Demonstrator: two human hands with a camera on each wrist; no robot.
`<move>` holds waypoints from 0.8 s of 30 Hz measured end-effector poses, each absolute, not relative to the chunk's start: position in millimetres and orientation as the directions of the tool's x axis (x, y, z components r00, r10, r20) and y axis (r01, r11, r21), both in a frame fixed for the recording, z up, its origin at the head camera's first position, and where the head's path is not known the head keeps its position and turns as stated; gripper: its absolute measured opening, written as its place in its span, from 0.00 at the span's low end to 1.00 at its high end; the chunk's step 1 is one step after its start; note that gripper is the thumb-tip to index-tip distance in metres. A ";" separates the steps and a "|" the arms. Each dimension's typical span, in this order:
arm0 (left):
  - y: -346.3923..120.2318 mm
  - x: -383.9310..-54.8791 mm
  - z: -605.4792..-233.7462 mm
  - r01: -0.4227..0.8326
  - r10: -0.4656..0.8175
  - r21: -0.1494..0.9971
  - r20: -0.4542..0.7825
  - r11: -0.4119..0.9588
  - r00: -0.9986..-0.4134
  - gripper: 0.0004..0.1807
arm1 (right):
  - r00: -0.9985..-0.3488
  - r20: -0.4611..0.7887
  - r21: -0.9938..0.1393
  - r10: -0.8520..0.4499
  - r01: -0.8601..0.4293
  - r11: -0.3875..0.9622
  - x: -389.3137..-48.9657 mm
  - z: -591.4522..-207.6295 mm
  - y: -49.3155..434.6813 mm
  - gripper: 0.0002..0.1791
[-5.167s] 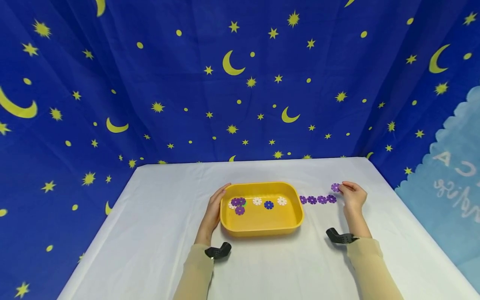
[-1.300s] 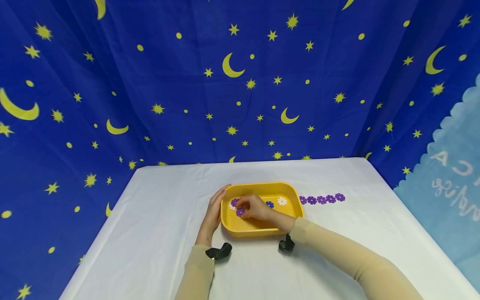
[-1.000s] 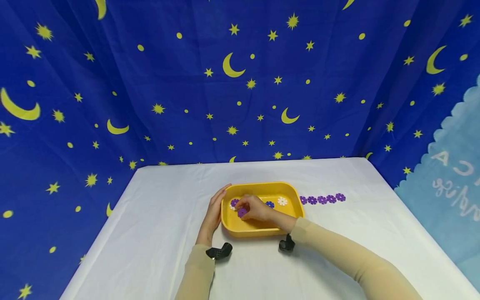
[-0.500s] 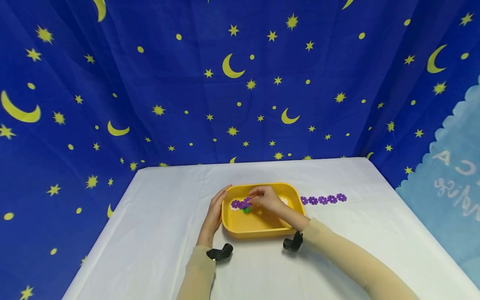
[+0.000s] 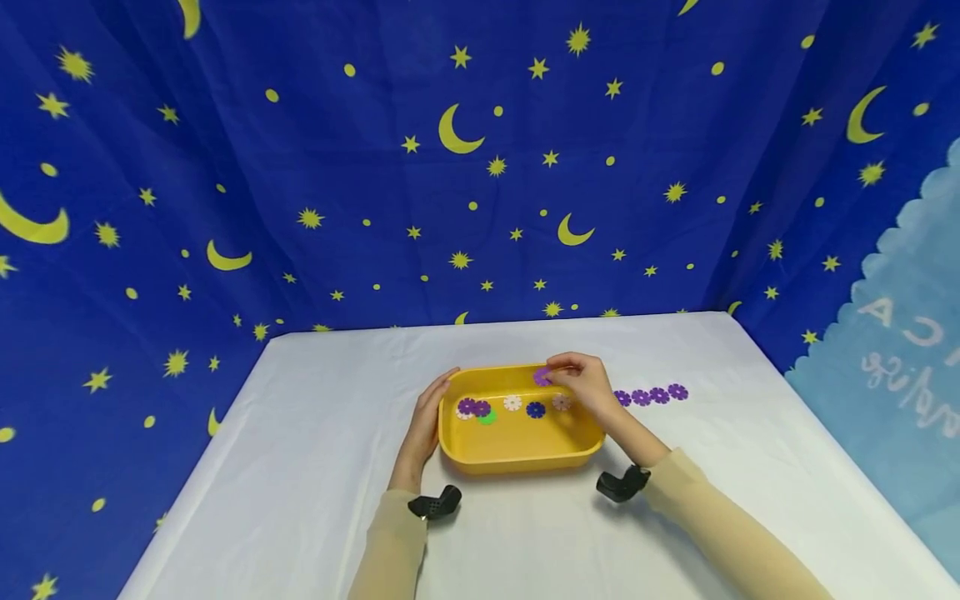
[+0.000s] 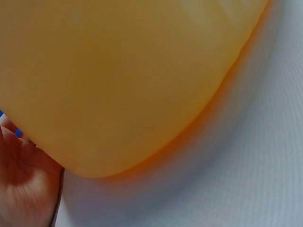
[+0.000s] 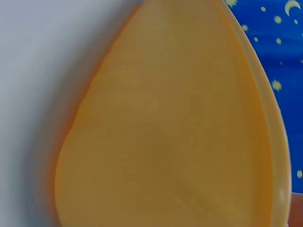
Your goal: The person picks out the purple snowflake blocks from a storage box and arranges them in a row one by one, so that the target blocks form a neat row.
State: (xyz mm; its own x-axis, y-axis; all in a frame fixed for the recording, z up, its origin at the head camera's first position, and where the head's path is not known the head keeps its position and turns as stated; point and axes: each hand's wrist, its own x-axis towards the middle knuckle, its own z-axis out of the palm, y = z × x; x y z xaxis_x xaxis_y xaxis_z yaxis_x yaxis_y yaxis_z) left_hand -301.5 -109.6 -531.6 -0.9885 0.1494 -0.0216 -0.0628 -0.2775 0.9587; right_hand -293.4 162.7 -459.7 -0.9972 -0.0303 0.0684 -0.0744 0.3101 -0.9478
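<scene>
In the head view, my right hand (image 5: 590, 385) pinches a purple snowflake disc (image 5: 542, 377) over the back right of the yellow tray (image 5: 517, 464). My left hand (image 5: 424, 423) rests along the tray's left side; the left wrist view shows its palm (image 6: 28, 184) beside the yellow wall. Inside lie two purple discs (image 5: 482, 408) at the left, over a white one and a green one (image 5: 487, 418). Farther right are a white disc (image 5: 512, 403), a blue disc (image 5: 536, 410) and another white one (image 5: 562, 403). A row of purple discs (image 5: 641, 397) extends rightward beyond the tray, its left end hidden by my right arm.
A white cloth covers the table (image 5: 322, 467). Behind it hangs a blue curtain (image 5: 337, 167) with yellow moons and stars. A light blue panel (image 5: 911, 333) with lettering stands at the right. Each wrist wears a black camera mount (image 5: 437, 502).
The right hand added a purple disc to the row's right end, then reached into the tray. It has lifted another purple disc up and rightward. The left hand stays at the tray.
</scene>
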 end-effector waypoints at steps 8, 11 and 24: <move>-111.9 -300.8 -532.7 -0.066 0.164 0.958 -0.020 -0.278 -0.986 0.26 | -0.996 0.034 -0.964 0.081 -0.011 0.267 -295.9 -459.1 198.2 0.17; -111.9 -300.4 -532.5 -0.068 0.164 0.958 -0.022 -0.278 -0.986 0.26 | -0.991 0.050 -0.974 0.128 -0.020 0.224 -297.4 -460.1 214.3 0.18; -108.6 -300.9 -530.9 -0.056 0.144 0.960 -0.016 -0.276 -0.989 0.25 | -0.915 0.056 -0.998 0.400 -0.068 -0.015 -297.6 -468.2 265.7 0.13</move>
State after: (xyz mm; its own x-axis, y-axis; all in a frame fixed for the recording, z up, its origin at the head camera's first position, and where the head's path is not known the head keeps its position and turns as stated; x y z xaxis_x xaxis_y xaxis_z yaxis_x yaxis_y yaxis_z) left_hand -300.9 -108.6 -530.9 -0.9894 0.1444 -0.0164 -0.0562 -0.2758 0.9596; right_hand -297.6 265.7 -468.2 -0.9146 0.4005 0.0562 -0.0680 -0.0153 -0.9976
